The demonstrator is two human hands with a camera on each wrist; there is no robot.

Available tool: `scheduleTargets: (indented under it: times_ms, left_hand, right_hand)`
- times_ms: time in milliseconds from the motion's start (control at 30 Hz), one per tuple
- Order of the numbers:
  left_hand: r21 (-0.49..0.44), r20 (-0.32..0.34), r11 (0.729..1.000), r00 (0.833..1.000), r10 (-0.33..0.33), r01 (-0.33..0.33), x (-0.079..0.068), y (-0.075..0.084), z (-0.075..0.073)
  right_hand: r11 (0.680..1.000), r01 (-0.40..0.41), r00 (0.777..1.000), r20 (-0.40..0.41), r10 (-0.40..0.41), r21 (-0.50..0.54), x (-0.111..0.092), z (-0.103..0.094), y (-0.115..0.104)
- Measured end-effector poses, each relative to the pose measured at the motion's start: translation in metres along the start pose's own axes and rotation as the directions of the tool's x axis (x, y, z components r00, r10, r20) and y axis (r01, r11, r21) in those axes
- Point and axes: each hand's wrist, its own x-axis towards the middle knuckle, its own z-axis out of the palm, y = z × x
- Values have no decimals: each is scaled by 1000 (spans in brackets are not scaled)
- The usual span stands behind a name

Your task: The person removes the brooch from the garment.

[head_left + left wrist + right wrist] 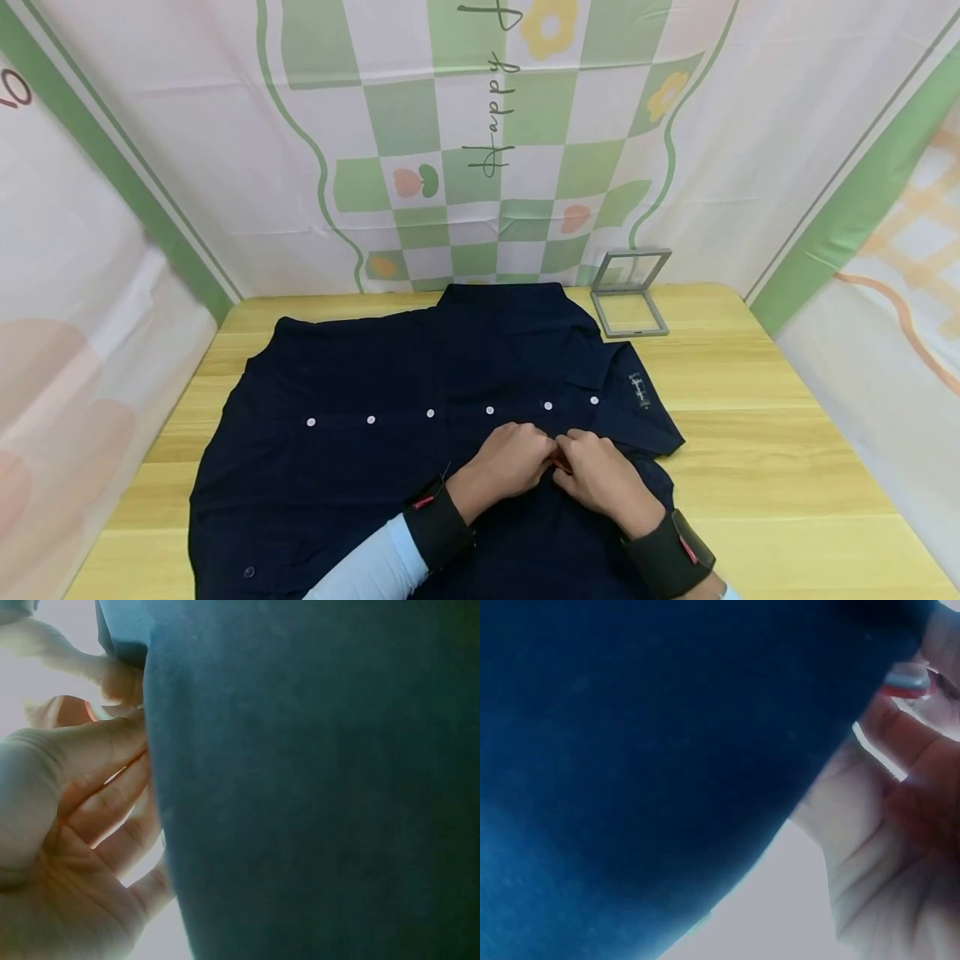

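Two hands meet over a navy shirt [360, 367] and a small red thing [909, 681]

The navy shirt lies spread on the wooden table [780, 433], its row of six white buttons [431, 413] running across it. On its sleeve part, at the right end, there is pale lettering [639, 390], too small for me to read.

The small red thing, with a pale, shiny part, is between the two hands, just at the shirt's fabric and nearer than the row of buttons. The left hand [517, 458] has its thumb and fingers together, pinching the cloth at a raised edge. The right hand [602, 477] has its fingers curled, with the fingertips closed on the small red thing; whether they also grip cloth, I cannot tell.

The head view gives only a reddish spot between the hands, while the right wrist view shows the shiny part. The left wrist view shows the left palm, which the head view hides.

Around the wrists, over the shirt, are black wristbands [438, 523] with red tags. Beyond the shirt's right shoulder stands a grey hinged frame [658, 315]. Behind the shirt hangs a checked curtain [468, 108], on which "Happy" can be read sideways.
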Motion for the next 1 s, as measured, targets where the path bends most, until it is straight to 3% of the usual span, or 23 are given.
scheduleTargets:
  times_ms: [1000]
  left_hand:
    - [12,-14,1000,1000,0,0,-2,2,0]
  right_hand:
    - [1000,-2,1000,-3,2,-2,-1,0,1]
